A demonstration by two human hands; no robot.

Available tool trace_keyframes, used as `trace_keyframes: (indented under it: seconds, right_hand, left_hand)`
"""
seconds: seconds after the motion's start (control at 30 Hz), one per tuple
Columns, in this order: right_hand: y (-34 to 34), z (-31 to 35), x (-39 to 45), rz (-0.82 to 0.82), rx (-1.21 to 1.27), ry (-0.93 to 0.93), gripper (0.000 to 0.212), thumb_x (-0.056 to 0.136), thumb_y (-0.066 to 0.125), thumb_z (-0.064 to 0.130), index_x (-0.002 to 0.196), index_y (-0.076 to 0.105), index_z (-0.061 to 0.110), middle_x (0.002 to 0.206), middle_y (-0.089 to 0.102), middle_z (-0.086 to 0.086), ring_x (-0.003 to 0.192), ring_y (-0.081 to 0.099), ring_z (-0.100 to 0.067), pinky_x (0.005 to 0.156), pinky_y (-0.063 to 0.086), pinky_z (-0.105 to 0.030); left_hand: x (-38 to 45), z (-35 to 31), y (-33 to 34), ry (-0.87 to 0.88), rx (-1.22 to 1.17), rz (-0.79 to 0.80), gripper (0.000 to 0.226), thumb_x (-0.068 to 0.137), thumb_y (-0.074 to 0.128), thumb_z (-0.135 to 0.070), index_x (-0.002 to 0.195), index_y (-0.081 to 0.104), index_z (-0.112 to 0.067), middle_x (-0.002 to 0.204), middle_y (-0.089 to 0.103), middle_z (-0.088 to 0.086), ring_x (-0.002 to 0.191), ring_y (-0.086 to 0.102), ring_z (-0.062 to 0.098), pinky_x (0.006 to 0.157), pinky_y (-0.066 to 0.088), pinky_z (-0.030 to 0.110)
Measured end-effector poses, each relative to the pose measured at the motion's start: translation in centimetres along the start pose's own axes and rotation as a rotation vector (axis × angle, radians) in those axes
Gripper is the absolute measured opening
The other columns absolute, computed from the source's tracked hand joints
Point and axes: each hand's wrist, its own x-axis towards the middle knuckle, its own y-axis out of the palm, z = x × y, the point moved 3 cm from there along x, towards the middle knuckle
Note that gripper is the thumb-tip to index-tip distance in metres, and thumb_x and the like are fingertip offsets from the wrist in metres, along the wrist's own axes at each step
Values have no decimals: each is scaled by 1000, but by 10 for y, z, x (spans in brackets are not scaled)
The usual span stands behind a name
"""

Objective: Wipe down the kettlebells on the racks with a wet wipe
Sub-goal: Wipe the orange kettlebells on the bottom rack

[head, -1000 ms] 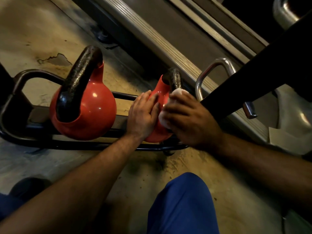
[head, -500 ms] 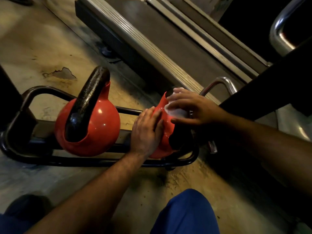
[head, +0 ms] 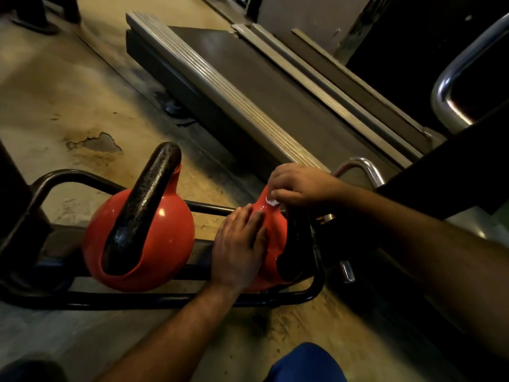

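1. The left hand (head: 239, 244) lies flat against the near side of the smaller red kettlebell (head: 271, 238); its fingers are straight and close together, pointing up and away from the camera, with the palm pressed on the red shell; the left forearm runs in from the lower left, rising diagonally to the wrist.
2. The right hand (head: 298, 186) sits at the top of the same kettlebell, knuckles up, fingers curled downward; thumb and fingers pinch a wet wipe (head: 271, 201), of which only a small white scrap shows beneath the fingertips, touching the red surface near the handle's root; the right forearm comes in from the right edge, nearly level, crossing over the dark side of the rack.
3. That kettlebell rests at the right end of a low black tubular rack (head: 41, 186) on the floor; its dark handle (head: 296, 244) faces right, just beside the rack's end bar.
4. A larger red kettlebell (head: 137, 238) stands on the rack to the left, apart from both hands; its black handle arches up toward the far rail.
5. Behind the rack lies a treadmill deck (head: 248, 86) with ribbed grey side rails, running diagonally; a chrome tube (head: 363, 166) curves up just beyond the right wrist.
6. The concrete floor (head: 68, 92) shows a chipped patch; a blue-clad knee (head: 305, 365) shows at the bottom edge.
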Motion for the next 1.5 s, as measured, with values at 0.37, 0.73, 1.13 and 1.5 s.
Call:
trace_keyframes:
  seconds: [0.37,0.73,1.13,1.5]
  right_hand:
    - [11,-11,-1,-16,246,216,56,75,36,57,91,76,21,113,67,3,104,62,-11,95,50,-38]
    - [27,-11,-11,-373,766,447,29,75,50,40,89,75,37,108,72,5,104,65,-11,92,53,-36]
    - [76,7,-33,-978,1407,98,48,89,31,13,102,78,17,135,62,-7,141,44,-21,115,32,-30]
    - [93,14,-34,-957,1549,107,48,104,37,23,150,44,10,156,44,2,146,35,-7,126,19,-40]
  left_hand:
    - [-1,1,-1,19,-34,10,53,103,28,-50,144,49,-24,152,45,4,141,37,22,114,33,42]
    - [-1,-1,-2,28,-43,-5,49,103,33,-45,143,52,-23,151,46,4,140,39,21,113,35,43]
    - [4,0,0,11,6,24,55,100,30,-48,141,55,-21,149,49,4,140,39,22,116,27,32]
    - [1,-10,-3,-42,36,67,65,96,20,-56,148,43,-25,156,40,-2,142,26,3,120,25,35]
